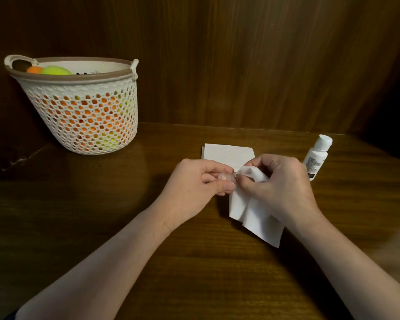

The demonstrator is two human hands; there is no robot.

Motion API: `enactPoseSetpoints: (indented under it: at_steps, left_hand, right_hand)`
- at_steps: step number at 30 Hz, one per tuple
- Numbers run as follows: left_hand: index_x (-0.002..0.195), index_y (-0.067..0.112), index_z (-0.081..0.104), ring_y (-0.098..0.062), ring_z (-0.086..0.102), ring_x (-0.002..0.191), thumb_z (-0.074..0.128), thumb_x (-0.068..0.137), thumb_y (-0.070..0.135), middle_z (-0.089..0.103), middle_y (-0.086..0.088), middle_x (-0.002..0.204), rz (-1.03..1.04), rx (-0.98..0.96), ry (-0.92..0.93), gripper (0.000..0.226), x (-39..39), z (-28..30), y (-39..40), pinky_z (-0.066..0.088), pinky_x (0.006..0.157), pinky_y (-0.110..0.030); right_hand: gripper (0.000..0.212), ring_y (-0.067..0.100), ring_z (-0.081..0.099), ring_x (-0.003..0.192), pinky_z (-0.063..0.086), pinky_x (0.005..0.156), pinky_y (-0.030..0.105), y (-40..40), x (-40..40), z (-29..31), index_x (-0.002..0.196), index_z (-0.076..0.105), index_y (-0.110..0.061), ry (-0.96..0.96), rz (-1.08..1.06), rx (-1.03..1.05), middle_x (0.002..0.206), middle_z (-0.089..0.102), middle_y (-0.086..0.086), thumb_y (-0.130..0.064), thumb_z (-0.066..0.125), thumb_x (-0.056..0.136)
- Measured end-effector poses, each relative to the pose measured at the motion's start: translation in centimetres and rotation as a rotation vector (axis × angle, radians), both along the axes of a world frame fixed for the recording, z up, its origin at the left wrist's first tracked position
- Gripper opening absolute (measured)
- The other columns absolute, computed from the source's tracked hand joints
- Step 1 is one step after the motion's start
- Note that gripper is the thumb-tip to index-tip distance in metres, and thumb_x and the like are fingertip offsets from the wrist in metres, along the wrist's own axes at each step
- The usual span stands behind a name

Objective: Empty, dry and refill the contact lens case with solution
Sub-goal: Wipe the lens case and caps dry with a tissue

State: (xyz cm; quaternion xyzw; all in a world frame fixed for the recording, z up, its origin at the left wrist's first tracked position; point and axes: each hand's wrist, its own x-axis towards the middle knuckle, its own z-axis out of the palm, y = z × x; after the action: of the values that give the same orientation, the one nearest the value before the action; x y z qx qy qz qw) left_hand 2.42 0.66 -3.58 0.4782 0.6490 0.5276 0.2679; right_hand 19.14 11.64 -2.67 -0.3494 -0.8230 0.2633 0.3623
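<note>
Head view, dark brown wooden table (194, 262) against a wood-panelled wall.

Left hand (195, 181): fingers curled, thumb and fingers pinching a small clear plastic contact lens case (226, 177), held just above the table near its middle. Only part of the case shows between the fingertips; whether it holds liquid cannot be told.

Right hand (278, 183): fingers curled, pinching a crumpled white paper tissue (252, 211). The bunched upper end of the tissue touches the case — the rest hangs down towards the table below the hand.

A second white tissue, folded flat (226, 154), lies on the table just behind both hands, partly hidden by them.

Small white plastic solution bottle with white cap and printed label (316, 158) stands near the right hand on its far right side, cap on, appearing tilted in this wide-angle view.

Far left, well apart: white perforated plastic basket with brown rim (83, 116) holding orange and yellow-green balls (56, 70).
</note>
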Motion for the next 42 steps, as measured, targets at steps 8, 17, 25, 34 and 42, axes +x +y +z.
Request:
enactPoseSetpoints:
  at_steps: [8, 17, 25, 34, 42]
  left_hand:
    - [0.123, 0.024, 0.079, 0.003, 0.078, 0.088, 0.081, 0.093, 0.017, 0.081, 0.016, 0.098, 0.046, 0.059, 0.028, 0.031, 0.2, 0.4, -0.3, 0.06, 0.076, -0.011]
    - [0.127, 0.024, 0.077, -0.001, 0.079, 0.091, 0.08, 0.094, 0.02, 0.082, 0.007, 0.108, 0.083, 0.057, 0.066, 0.034, 0.3, 0.8, -0.6, 0.065, 0.087, -0.026]
    - [0.128, 0.021, 0.076, 0.0, 0.079, 0.088, 0.081, 0.091, 0.017, 0.081, 0.012, 0.101, 0.052, 0.032, 0.062, 0.037, 0.4, 0.9, -0.5, 0.065, 0.085, -0.024]
    - [0.127, 0.023, 0.076, 0.0, 0.079, 0.089, 0.079, 0.095, 0.013, 0.082, 0.008, 0.104, 0.065, 0.03, 0.055, 0.034, 0.4, 1.1, -0.5, 0.066, 0.087, -0.027]
    - [0.123, 0.021, 0.077, -0.002, 0.08, 0.086, 0.081, 0.091, 0.011, 0.083, 0.01, 0.095, 0.008, 0.045, 0.008, 0.033, 0.6, 0.9, -0.3, 0.063, 0.077, -0.017]
  right_hand:
    - [0.008, -0.012, 0.063, 0.096, 0.044, 0.066, 0.011, -0.4, 0.0, 0.4, 0.089, 0.074, -0.041, -0.03, 0.089, -0.01, 0.09, 0.072, -0.03, -0.046, 0.079, 0.091]
    - [0.022, -0.016, 0.059, 0.097, 0.042, 0.06, 0.008, 0.3, 0.1, 0.4, 0.088, 0.07, -0.051, -0.135, 0.118, -0.013, 0.089, 0.067, -0.036, -0.036, 0.085, 0.091]
    - [0.006, -0.014, 0.062, 0.087, 0.044, 0.054, 0.006, 0.2, 0.0, 0.0, 0.097, 0.079, -0.038, -0.054, 0.044, -0.032, 0.089, 0.067, -0.031, -0.035, 0.083, 0.094]
    - [0.015, 0.002, 0.066, 0.073, 0.043, 0.052, 0.005, -0.3, 0.0, 0.6, 0.082, 0.073, -0.042, -0.123, 0.075, -0.018, 0.076, 0.071, -0.022, -0.04, 0.084, 0.092]
    - [0.015, -0.007, 0.062, 0.074, 0.039, 0.051, 0.009, -0.4, -0.3, 0.4, 0.104, 0.08, -0.032, -0.083, -0.047, 0.097, 0.077, 0.055, -0.035, -0.04, 0.083, 0.092]
